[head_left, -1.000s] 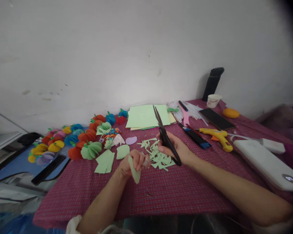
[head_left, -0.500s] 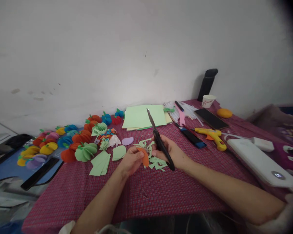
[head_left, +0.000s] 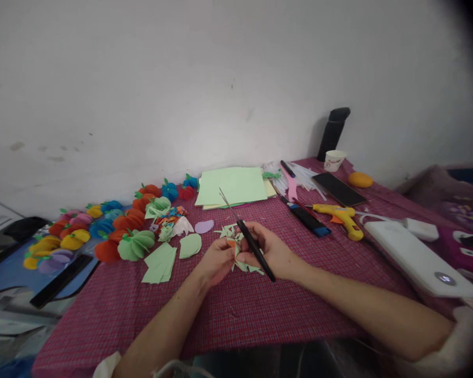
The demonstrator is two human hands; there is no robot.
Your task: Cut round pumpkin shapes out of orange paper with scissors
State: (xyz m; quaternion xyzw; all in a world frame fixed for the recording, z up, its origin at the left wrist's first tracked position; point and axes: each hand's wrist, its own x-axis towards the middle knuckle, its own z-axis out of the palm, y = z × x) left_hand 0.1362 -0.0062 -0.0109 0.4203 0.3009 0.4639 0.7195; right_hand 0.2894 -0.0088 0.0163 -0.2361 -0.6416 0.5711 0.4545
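Note:
My right hand [head_left: 274, 253] grips black-handled scissors [head_left: 247, 238], blades closed and pointing up and to the left. My left hand [head_left: 216, 258] pinches a small folded paper piece [head_left: 232, 243], orange and green, right beside the scissors. Light green paper scraps [head_left: 236, 247] lie on the red checked cloth [head_left: 236, 310] under and around both hands. Cut green leaf shapes [head_left: 190, 245] and a small stack of green pieces [head_left: 160, 262] lie to the left of my left hand.
Several coloured paper pumpkins [head_left: 114, 231] line the left of the table. Green paper sheets [head_left: 232, 185] lie at the back. A yellow glue gun [head_left: 339, 215], phone [head_left: 338, 189], paper cup [head_left: 334, 159], black bottle [head_left: 333, 132] and white device [head_left: 413, 257] are at the right.
My left hand turned the folded paper from its green side to orange and brought it to my right hand. The scissors tilted lower toward the table.

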